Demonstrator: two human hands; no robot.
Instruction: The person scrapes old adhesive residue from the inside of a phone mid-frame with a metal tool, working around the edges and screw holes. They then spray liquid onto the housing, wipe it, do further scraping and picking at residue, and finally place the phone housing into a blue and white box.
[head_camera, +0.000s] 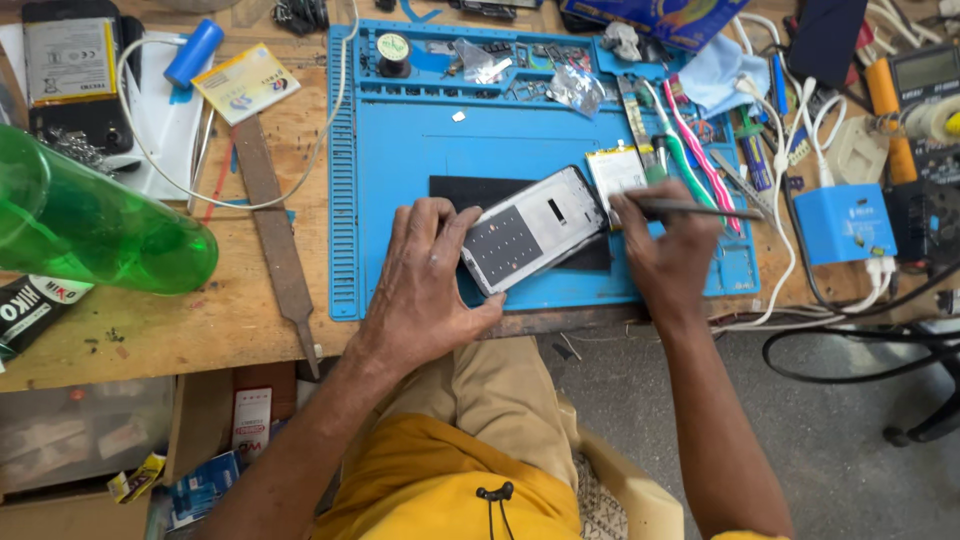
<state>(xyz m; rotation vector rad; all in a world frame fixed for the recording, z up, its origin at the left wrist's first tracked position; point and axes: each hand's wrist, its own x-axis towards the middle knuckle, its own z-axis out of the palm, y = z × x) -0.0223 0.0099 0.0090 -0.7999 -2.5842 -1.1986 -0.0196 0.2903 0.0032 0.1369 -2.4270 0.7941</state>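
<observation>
Two hands are at work on one opened phone frame (535, 236), which lies tilted on the blue ribbed repair mat (400, 180) near the front edge of the wooden surface (230, 310). My left hand (425, 285) rests flat over its lower end, fingers (440, 222) spread and pressing down, thumb along the near edge; it pins the frame without curling around it. My right hand (662, 245) is closed in a pencil hold around a slim metal tool (700, 210), its tip at the frame's upper corner. The frame looks thin, light and stiff, a smooth rounded rectangle with a pale shiny inner plate and a dark dotted panel, and I judge it fragile if flexed, so the long rims are the safest place to take hold. Just beside it lies a flat pale battery (615, 168). A green translucent bottle (90, 225) lies well apart on the left.
</observation>
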